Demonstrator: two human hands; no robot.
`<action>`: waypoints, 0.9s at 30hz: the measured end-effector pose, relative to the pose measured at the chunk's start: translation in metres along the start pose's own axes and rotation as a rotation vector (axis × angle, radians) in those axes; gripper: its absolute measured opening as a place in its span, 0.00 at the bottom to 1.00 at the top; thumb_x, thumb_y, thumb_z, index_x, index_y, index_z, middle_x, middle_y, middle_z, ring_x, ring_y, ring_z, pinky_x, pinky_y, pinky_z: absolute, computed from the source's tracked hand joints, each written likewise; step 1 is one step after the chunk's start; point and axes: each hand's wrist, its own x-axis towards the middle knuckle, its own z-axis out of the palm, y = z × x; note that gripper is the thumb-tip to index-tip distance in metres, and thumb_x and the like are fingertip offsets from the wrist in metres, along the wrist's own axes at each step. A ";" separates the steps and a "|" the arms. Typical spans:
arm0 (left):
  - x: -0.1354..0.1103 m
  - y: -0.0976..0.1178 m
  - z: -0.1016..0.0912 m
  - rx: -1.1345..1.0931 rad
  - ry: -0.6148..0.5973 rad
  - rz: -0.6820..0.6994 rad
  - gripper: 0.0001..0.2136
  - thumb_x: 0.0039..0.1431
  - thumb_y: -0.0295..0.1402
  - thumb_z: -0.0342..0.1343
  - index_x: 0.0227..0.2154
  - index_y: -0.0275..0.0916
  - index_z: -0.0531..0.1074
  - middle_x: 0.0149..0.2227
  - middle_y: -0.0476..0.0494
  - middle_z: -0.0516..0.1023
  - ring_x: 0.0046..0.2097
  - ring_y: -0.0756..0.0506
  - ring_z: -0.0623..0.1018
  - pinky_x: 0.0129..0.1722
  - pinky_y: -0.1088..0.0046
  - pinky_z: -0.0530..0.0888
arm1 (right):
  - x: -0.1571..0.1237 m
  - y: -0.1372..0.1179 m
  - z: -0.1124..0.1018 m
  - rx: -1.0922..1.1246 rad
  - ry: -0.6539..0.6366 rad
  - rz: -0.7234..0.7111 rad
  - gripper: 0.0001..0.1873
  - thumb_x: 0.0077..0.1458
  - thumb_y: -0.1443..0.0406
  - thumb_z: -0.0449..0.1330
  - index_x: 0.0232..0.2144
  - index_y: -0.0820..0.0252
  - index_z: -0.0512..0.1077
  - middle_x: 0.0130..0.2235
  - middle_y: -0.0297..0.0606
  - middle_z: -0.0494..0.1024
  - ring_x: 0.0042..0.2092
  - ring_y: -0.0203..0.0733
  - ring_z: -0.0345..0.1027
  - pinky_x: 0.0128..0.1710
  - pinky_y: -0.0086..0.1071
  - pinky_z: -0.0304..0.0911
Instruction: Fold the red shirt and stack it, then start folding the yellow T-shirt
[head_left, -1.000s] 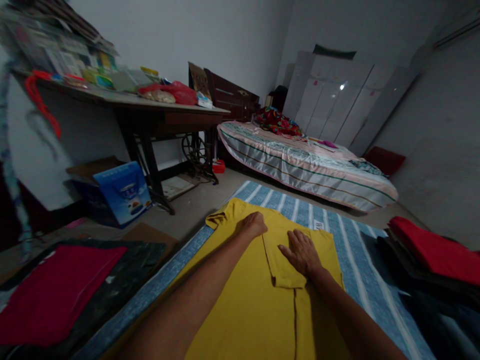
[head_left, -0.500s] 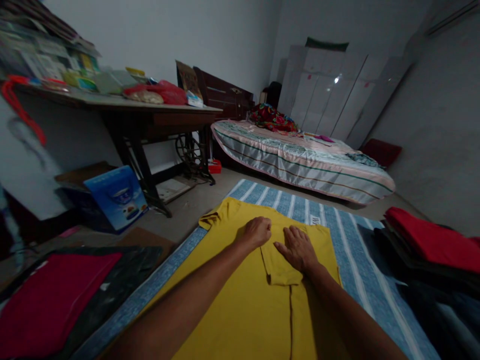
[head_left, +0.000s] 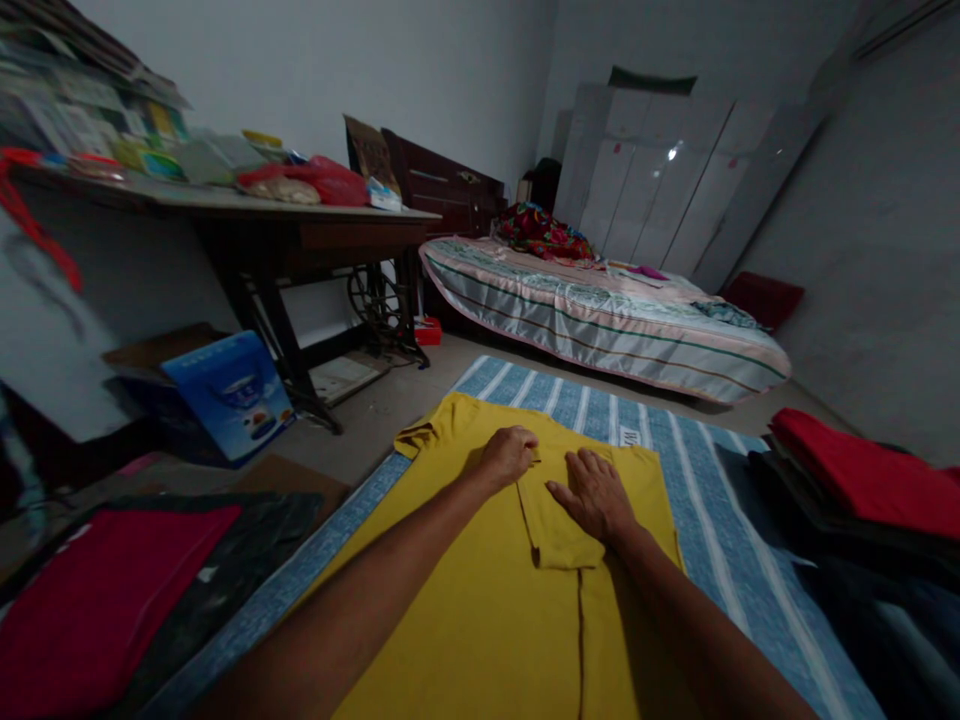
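Observation:
A yellow shirt (head_left: 450, 580) lies spread in front of me on a blue striped cloth (head_left: 720, 500). Its right side is folded inward, with the sleeve (head_left: 566, 535) lying over the body. My left hand (head_left: 510, 455) is closed on the shirt near the upper edge of that sleeve; the fingertips are partly hidden. Just right of it, my right hand (head_left: 596, 490) rests flat on the folded part, fingers stretched out and thumb apart.
Folded clothes with a red one (head_left: 862, 475) on top are stacked at right. A magenta garment (head_left: 112, 600) lies on dark cloth at left. Beyond stand a blue box (head_left: 229, 395), a sewing machine table (head_left: 300, 220), a bed (head_left: 600, 310) and a wardrobe (head_left: 660, 180).
My left hand has shifted very slightly toward me and left, still closed on the shirt. The right hand stays pressed flat in the same place.

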 end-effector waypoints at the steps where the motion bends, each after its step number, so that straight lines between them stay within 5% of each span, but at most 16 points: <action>1: 0.000 -0.001 -0.001 0.009 -0.008 0.016 0.10 0.49 0.21 0.51 0.29 0.36 0.77 0.34 0.45 0.78 0.38 0.47 0.74 0.41 0.75 0.68 | 0.000 0.000 -0.001 0.001 -0.003 0.000 0.29 0.61 0.45 0.43 0.49 0.60 0.64 0.48 0.48 0.69 0.52 0.52 0.59 0.50 0.42 0.53; 6: -0.001 -0.007 -0.005 0.025 0.015 0.010 0.06 0.51 0.28 0.54 0.27 0.36 0.76 0.30 0.47 0.76 0.33 0.48 0.72 0.36 0.76 0.67 | 0.000 -0.001 -0.004 0.015 0.004 -0.001 0.29 0.60 0.44 0.43 0.49 0.59 0.64 0.47 0.46 0.70 0.50 0.51 0.61 0.49 0.41 0.54; 17: 0.002 0.000 -0.010 -0.110 0.086 -0.246 0.11 0.52 0.31 0.50 0.24 0.35 0.76 0.22 0.49 0.74 0.30 0.48 0.73 0.29 0.76 0.65 | 0.000 0.000 -0.003 0.013 0.005 0.007 0.28 0.60 0.44 0.43 0.48 0.59 0.64 0.47 0.46 0.69 0.50 0.51 0.61 0.49 0.41 0.54; 23: 0.004 -0.006 -0.007 -0.019 0.100 -0.332 0.16 0.51 0.40 0.57 0.41 0.38 0.74 0.38 0.44 0.79 0.40 0.44 0.77 0.37 0.73 0.69 | 0.001 -0.002 -0.006 0.027 0.007 0.014 0.26 0.60 0.44 0.44 0.46 0.57 0.65 0.44 0.45 0.70 0.49 0.51 0.61 0.48 0.41 0.54; 27: 0.002 -0.013 -0.005 0.207 0.063 -0.339 0.19 0.52 0.34 0.56 0.49 0.41 0.69 0.46 0.42 0.77 0.46 0.43 0.75 0.43 0.72 0.69 | 0.001 -0.001 -0.005 0.026 0.000 0.012 0.27 0.60 0.44 0.44 0.46 0.58 0.65 0.45 0.45 0.69 0.48 0.50 0.61 0.48 0.40 0.54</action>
